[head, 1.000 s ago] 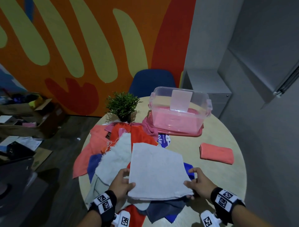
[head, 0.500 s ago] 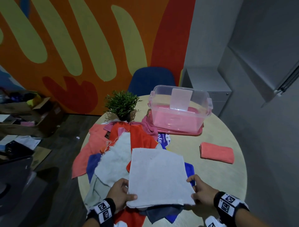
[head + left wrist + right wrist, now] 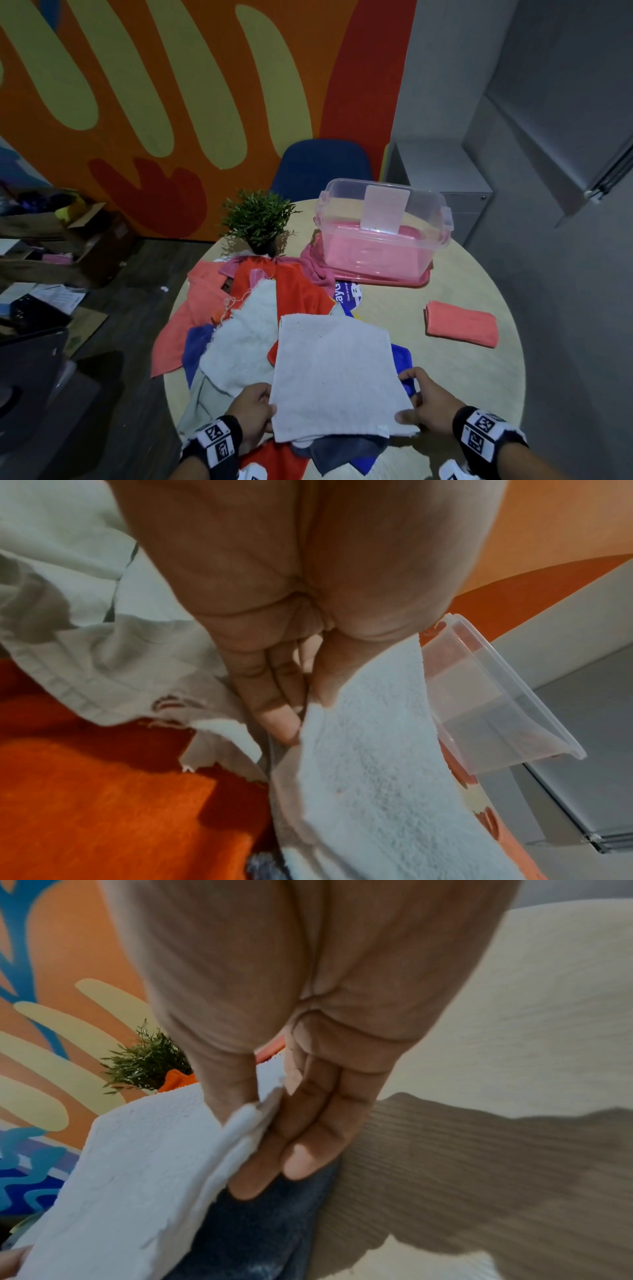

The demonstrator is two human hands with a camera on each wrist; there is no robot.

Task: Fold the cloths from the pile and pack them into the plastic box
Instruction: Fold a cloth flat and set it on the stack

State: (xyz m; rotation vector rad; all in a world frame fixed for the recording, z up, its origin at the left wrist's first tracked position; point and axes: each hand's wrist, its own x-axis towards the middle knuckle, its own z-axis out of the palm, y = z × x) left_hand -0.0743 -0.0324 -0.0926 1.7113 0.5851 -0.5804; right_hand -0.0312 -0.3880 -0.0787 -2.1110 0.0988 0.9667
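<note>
A white cloth [image 3: 337,377], folded to a rectangle, lies on top of the pile [image 3: 246,325] of orange, blue and white cloths at the near side of the round table [image 3: 462,383]. My left hand [image 3: 255,416] pinches its near left edge, thumb on top [image 3: 329,685]. My right hand [image 3: 423,409] pinches its near right corner between thumb and fingers [image 3: 270,1123]. The clear plastic box [image 3: 382,226] stands at the far side of the table on its pink lid, with something pink inside. A folded orange cloth [image 3: 460,323] lies alone at the right.
A small potted plant [image 3: 258,222] stands behind the pile, left of the box. A blue chair [image 3: 320,168] sits beyond the table. Cardboard boxes [image 3: 78,240] and papers lie on the floor at the left. A grey cabinet [image 3: 445,178] stands against the right wall.
Both hands have drawn the white cloth's near edge a little toward me over the pile. The grip on each side has stayed the same.
</note>
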